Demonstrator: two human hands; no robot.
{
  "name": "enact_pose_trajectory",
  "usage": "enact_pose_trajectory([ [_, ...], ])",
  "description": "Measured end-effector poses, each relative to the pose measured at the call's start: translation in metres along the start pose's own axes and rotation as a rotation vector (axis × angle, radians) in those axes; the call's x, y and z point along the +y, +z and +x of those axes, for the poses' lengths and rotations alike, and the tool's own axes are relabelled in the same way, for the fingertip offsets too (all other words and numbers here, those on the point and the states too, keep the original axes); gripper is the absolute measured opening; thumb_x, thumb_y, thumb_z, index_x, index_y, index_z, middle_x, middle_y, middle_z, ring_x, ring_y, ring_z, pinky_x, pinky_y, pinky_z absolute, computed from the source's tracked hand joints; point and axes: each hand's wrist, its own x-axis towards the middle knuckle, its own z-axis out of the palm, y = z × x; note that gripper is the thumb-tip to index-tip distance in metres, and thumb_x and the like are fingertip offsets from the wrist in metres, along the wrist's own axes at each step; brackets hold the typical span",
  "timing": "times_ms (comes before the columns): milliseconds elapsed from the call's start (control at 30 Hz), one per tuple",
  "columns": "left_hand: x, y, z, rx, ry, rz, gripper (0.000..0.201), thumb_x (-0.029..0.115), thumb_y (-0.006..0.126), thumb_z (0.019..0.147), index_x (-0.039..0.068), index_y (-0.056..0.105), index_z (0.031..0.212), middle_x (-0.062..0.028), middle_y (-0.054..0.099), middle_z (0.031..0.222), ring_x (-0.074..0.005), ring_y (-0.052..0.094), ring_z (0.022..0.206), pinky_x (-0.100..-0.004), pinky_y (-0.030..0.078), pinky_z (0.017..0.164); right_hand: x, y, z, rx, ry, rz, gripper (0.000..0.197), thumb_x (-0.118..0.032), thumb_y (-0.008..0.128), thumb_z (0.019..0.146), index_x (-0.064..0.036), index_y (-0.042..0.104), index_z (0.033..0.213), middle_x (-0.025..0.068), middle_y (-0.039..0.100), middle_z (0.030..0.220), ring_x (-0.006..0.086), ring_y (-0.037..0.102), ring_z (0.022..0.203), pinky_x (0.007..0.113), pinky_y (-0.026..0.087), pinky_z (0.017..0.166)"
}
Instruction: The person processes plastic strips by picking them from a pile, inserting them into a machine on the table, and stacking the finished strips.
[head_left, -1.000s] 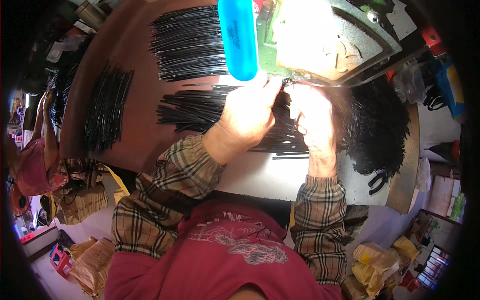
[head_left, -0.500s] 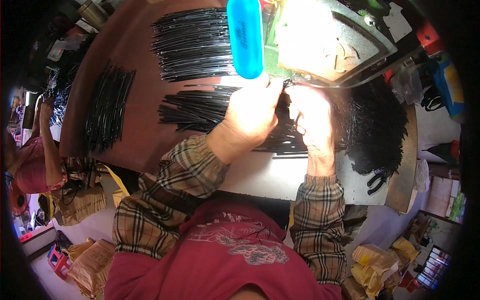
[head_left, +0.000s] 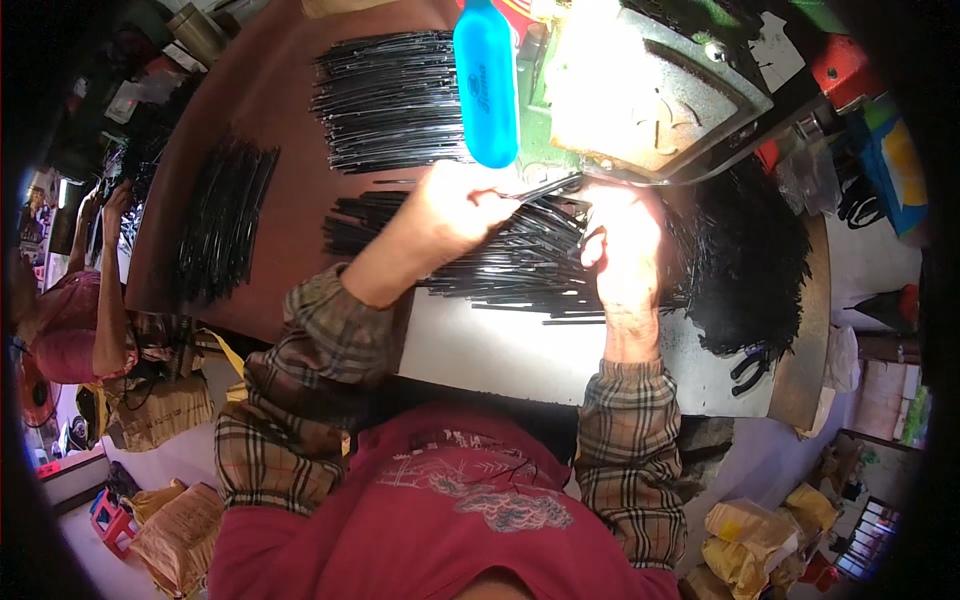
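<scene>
Over black strips, glare partly hides hands.

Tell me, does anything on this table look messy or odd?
Yes, mildly: the black strips between the left hand and right hand lie splayed, unlike the neater stack beyond. The dark heap at right looks tangled, with pliers at its near edge. Nothing looks clearly spilled or broken.
</scene>
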Motion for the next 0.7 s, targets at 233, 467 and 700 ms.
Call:
enact_pose_trajectory([
  [233, 0.003, -0.008, 0.001, -0.031, -0.261, -0.390, 0.026, 0.018, 0.067, 0.086, 0.003, 0.064, 0.107, 0.0058, 0.054, 0.074, -0.0016, 0.041, 0.061, -0.0155, 0.030, 0.050, 0.003, -0.003, -0.001, 0.001, 0.234, -0.063, 0.020, -0.016, 0.053, 0.096, 0.0042, 0.054, 0.097, 0.0123, 0.064, 0.082, 0.0213, 0.068, 0.072, 0.029, 0.056, 0.065],
  [467, 0.005, 0.005, 0.018, 0.016, -0.183, -0.504, 0.014, 0.018, 0.072, 0.082, 0.007, 0.062, 0.081, 0.0054, 0.053, 0.062, -0.0008, 0.042, 0.047, -0.0163, 0.031, 0.042, 0.020, -0.011, -0.002, 0.067, 0.148, 0.042, 0.021, -0.014, 0.052, 0.096, 0.0055, 0.057, 0.093, 0.0144, 0.067, 0.081, 0.0215, 0.069, 0.075, 0.029, 0.056, 0.065],
  [700, -0.009, 0.000, 0.018, -0.046, -0.290, -0.532, 0.017, 0.017, 0.070, 0.084, 0.004, 0.066, 0.094, 0.0038, 0.054, 0.069, -0.0026, 0.043, 0.055, -0.0168, 0.033, 0.045, 0.018, -0.005, -0.001, 0.131, 0.043, -0.018, 0.018, -0.014, 0.056, 0.094, 0.0043, 0.055, 0.095, 0.0173, 0.068, 0.084, 0.0225, 0.069, 0.072, 0.029, 0.056, 0.063],
])
